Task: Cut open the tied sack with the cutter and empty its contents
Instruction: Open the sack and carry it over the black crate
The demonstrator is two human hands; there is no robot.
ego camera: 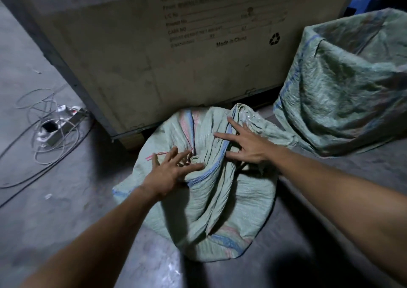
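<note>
- A grey floor (66,210), with a big box (176,56) at 12 o'clock.
- The sack (204,204) lies in the middle, just below the box.
- Left hand (167,173) rests on the sack, fingers spread open.
- Right hand (246,144) lies flat on it too, fingers wide.
- Another sack (343,85) stands at 2 o'clock.

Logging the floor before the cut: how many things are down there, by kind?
Woven sacks: 2, the tied sack under both hands and an open sack
Cardboard crates: 1
Power strips: 1
Cutters: 0 in view
Total: 4
</note>
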